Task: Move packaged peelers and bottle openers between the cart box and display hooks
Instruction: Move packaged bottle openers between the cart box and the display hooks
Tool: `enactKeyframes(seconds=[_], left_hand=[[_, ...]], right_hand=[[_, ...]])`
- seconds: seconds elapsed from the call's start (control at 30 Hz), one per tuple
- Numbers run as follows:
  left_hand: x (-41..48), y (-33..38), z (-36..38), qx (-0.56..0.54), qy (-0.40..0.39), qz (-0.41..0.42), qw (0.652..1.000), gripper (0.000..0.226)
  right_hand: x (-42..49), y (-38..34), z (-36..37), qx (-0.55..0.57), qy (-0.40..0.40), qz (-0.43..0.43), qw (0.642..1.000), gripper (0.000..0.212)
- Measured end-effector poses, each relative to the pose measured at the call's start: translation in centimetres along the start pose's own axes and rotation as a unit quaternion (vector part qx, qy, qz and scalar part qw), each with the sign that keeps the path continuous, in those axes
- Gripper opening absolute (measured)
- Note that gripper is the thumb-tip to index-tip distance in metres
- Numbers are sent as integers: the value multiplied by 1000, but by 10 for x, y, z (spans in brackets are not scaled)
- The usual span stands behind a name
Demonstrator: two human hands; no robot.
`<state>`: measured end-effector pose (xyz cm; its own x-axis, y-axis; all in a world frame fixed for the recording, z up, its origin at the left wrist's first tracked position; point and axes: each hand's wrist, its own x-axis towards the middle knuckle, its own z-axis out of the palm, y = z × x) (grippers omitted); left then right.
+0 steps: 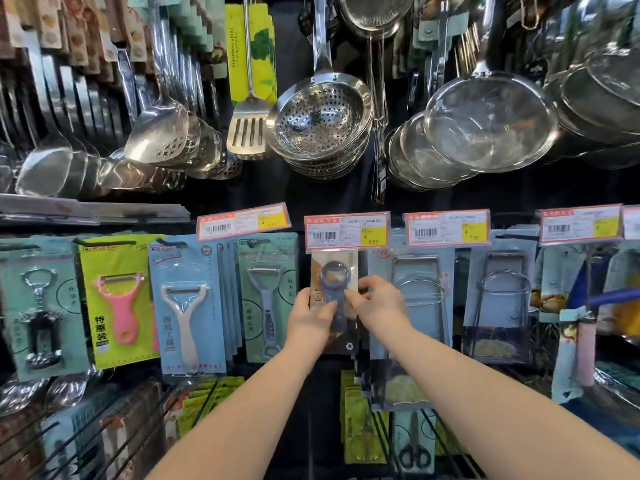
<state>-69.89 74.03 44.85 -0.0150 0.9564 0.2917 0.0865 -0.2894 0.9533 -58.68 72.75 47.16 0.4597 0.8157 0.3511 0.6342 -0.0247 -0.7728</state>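
blue bottle opener pkg (335, 292) upright under price tag, w/ peeler pkgs (188, 306) left

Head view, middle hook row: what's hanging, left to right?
corkscrew pack → pink peeler pack → white peeler pack → steel peeler pack → blue bottle opener pack, held by left hand and right hand → wire-frame pack

Body in view: two arms. The left forearm (242, 407) is bare along its whole visible length, wrist to lower frame edge. The right forearm (485, 407) is likewise bare. The left hand (310, 318) and right hand (379, 303) are bare. What is worn above the forearms falls outside the frame and cannot be told.
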Motion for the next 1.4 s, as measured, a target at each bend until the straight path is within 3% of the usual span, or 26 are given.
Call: enactKeyframes(seconds=[0.13,0.27,0.37,0.5,0.8,1.1,1.4], left_hand=[[-2,-7,-7,17,-32,-10,999,48],[-10,-18,-25,195,-37,44,979,69],[-24,-23,-36,379,-85,166,906,69],[-54,-22,-26,475,-167,300,810,74],[-194,-22,88,425,-390,409,707,83],[-358,0,174,341,-514,484,621,85],[-490,16,258,335,-564,502,564,83]], right_hand=[[-17,2,-8,-20,-19,-44,999,33],[-43,0,-21,-44,-32,-67,996,40],[-68,8,-42,-168,-21,-113,979,40],[-114,34,-85,-367,17,-113,923,43],[-286,117,-208,-560,40,139,816,57],[-457,153,-322,-566,76,354,740,53],[-543,230,-423,-546,72,421,721,58]])
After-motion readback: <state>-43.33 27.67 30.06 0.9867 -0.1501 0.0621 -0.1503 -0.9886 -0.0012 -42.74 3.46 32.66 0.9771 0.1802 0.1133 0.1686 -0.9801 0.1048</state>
